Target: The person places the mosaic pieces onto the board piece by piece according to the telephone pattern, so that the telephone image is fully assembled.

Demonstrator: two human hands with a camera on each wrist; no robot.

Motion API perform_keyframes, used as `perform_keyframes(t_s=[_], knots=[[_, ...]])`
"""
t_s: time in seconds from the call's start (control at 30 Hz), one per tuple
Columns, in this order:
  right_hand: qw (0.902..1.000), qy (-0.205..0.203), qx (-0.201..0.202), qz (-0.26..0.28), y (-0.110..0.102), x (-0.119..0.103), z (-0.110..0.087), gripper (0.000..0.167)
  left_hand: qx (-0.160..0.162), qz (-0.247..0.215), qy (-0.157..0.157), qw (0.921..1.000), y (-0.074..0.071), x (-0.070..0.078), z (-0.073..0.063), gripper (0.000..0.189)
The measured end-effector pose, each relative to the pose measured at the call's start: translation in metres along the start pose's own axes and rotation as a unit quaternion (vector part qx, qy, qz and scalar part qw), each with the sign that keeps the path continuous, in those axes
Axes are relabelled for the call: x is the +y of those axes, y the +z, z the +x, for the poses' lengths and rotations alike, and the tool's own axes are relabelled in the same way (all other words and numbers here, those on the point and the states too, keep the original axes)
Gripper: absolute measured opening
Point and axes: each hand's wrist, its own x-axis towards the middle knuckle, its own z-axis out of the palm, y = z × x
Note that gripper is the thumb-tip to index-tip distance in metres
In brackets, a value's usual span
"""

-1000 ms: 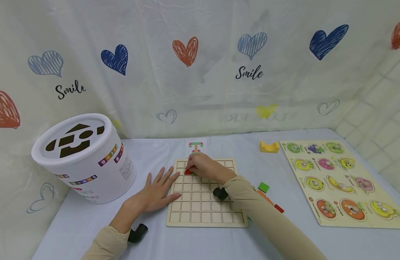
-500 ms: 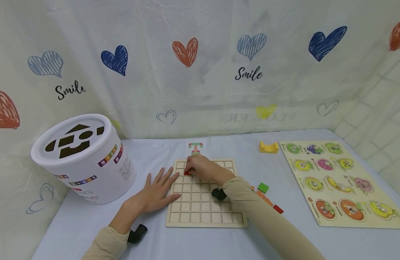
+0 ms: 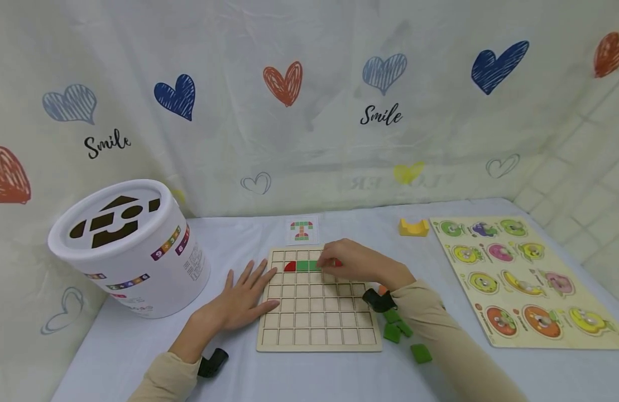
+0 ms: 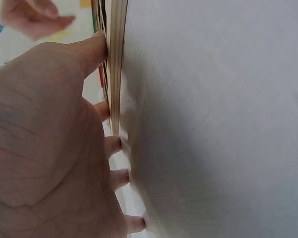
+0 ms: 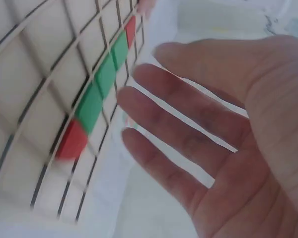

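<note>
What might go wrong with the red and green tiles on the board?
The right hand is just above the row of red and green tiles, so a low brush of the fingers might knock one out of its square.

The left hand is at the edge of the wooden grid board; a push there could slide it.

The loose green tiles lie near the right sleeve, which might sweep them away.
</note>
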Motion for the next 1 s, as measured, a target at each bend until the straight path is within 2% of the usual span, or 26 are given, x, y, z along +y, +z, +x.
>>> perform_keyframes(t_s=[0.27,0.5,0.7,0.87,1.0], knots=[[0.9986,0.048,-0.010,0.018,-0.015,0.034,-0.064,0.014,0.006,0.006,-0.010,0.9999,0.016,-0.014,0.003,0.085],[0.9944,0.093,-0.029,0.040,-0.027,0.051,-0.108,0.020,0.019,0.008,-0.007,0.9998,0.018,-0.018,0.004,0.084],[0.9914,0.111,-0.040,0.056,-0.030,0.056,-0.128,0.024,0.009,0.005,-0.004,0.9999,0.011,-0.010,0.002,0.085],[0.9888,0.127,-0.039,0.068,-0.028,0.058,-0.134,0.025,0.005,-0.008,0.004,0.9999,0.002,-0.001,-0.002,0.081],[0.9874,0.140,-0.032,0.066,-0.026,0.060,-0.135,0.025,-0.008,0.001,-0.005,1.0000,-0.001,0.004,-0.002,0.081]])
